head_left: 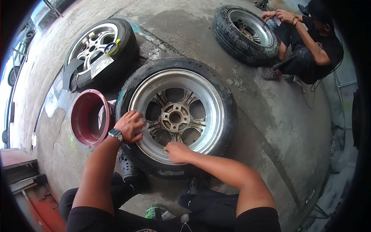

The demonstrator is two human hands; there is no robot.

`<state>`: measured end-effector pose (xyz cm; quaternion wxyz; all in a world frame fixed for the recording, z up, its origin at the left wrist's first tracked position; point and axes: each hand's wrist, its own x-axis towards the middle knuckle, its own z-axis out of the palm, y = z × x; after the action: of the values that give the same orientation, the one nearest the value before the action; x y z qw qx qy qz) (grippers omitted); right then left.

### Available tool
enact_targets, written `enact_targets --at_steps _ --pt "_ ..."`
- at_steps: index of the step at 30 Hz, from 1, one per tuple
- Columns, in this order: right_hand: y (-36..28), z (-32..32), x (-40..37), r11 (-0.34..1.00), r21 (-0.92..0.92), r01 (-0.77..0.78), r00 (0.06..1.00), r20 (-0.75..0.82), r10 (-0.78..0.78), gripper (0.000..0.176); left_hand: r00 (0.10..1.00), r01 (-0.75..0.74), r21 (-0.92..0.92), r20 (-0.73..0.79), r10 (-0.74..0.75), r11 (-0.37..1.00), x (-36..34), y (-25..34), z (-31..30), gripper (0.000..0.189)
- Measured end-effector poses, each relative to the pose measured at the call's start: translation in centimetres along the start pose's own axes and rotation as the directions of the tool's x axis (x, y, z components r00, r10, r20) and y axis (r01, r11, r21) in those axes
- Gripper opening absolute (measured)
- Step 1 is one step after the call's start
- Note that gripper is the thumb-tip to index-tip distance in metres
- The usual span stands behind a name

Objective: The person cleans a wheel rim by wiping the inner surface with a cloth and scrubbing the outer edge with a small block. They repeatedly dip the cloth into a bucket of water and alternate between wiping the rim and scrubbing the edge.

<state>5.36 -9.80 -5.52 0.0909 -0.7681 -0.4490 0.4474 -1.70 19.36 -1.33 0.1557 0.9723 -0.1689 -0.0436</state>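
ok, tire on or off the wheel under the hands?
On: the black tire encircles the metal rim wherever both are visible.

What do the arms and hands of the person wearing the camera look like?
Both arms come out of short, plain black fabric sleeves. The left hand has no glove, and its wrist wears a silver metal wristwatch with a dark, squarish face. The right hand is gloveless too, with no watch.

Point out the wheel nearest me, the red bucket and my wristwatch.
Wheel nearest you (181,122): head view, on the hub face beside the centre hole.
Red bucket (80,118): head view, on its inner wall.
Wristwatch (115,132): head view, on the dial.
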Motion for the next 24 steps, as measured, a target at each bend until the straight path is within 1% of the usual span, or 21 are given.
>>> enact_targets --at_steps 1,2,4,7,8,9,10,12,13,14,16,19,20,21,24 --pt "-0.4 0.3 0.2 0.995 0.085 0.06 0.996 -0.067 -0.054 0.028 1.0 0.002 -0.003 0.002 -0.002 1.0 0.0 -0.1 -0.1 0.043" --pt "0.5 -0.1 0.1 1.0 -0.002 -0.019 0.999 0.027 0.019 0.028 1.0 0.004 -0.01 0.005 -0.004 1.0 0.0 -0.1 0.0 0.043" --pt "1.6 -5.0 -2.1 0.967 -0.208 -0.15 0.963 0.192 0.191 0.027 1.0 0.002 -0.019 0.002 -0.002 1.0 0.0 -0.1 0.2 0.043" --pt "2.6 -5.7 -3.5 0.961 -0.197 -0.196 0.967 0.122 0.223 0.027 1.0 -0.008 -0.013 -0.009 0.008 1.0 -0.1 -0.2 0.2 0.043" --pt "2.4 -3.6 -2.7 0.987 -0.112 -0.113 0.992 0.045 0.119 0.026 1.0 -0.014 -0.008 -0.014 0.014 1.0 0.0 -0.2 0.2 0.042" --pt "1.9 0.4 -1.3 0.999 -0.03 -0.02 0.999 -0.041 0.019 0.025 1.0 -0.022 -0.002 -0.014 0.022 1.0 0.1 -0.2 0.1 0.042" --pt "1.6 2.5 -0.3 0.995 0.046 0.084 0.987 -0.139 -0.077 0.024 1.0 -0.016 0.003 -0.023 0.016 1.0 0.1 0.0 0.1 0.042" --pt "1.2 1.3 0.1 0.992 0.113 0.05 0.998 -0.049 -0.044 0.025 1.0 -0.007 0.019 -0.029 0.007 1.0 0.0 0.2 0.0 0.042" --pt "1.3 0.5 0.3 0.988 0.149 0.03 1.0 0.001 -0.031 0.026 1.0 -0.004 -0.012 -0.004 0.004 1.0 0.0 0.0 -0.1 0.041" --pt "2.6 -0.6 0.5 0.995 0.046 -0.092 0.987 0.133 0.085 0.026 1.0 -0.005 -0.009 0.001 0.005 1.0 -0.1 -0.1 -0.2 0.041" --pt "3.0 -5.1 -2.5 0.965 -0.225 -0.132 0.969 0.174 0.173 0.029 1.0 -0.006 -0.013 -0.003 0.006 1.0 0.0 0.0 -0.2 0.041" --pt "2.3 -3.3 -1.3 0.982 -0.133 -0.137 0.98 0.127 0.154 0.03 1.0 -0.009 0.007 -0.004 0.009 1.0 -0.1 -0.1 0.0 0.041" --pt "1.9 -0.5 0.2 0.993 0.093 -0.075 0.995 0.067 0.069 0.028 1.0 -0.007 0.014 -0.014 0.007 1.0 0.0 0.0 0.2 0.041" --pt "0.1 0.4 0.8 0.977 0.202 0.073 0.995 -0.087 -0.057 0.029 1.0 -0.009 0.024 -0.021 0.009 1.0 0.0 0.1 0.2 0.041" --pt "0.1 -1.1 1.4 0.971 0.238 0.014 1.0 0.022 -0.02 0.032 1.0 0.004 0.016 0.002 -0.004 1.0 -0.1 0.1 0.1 0.041"
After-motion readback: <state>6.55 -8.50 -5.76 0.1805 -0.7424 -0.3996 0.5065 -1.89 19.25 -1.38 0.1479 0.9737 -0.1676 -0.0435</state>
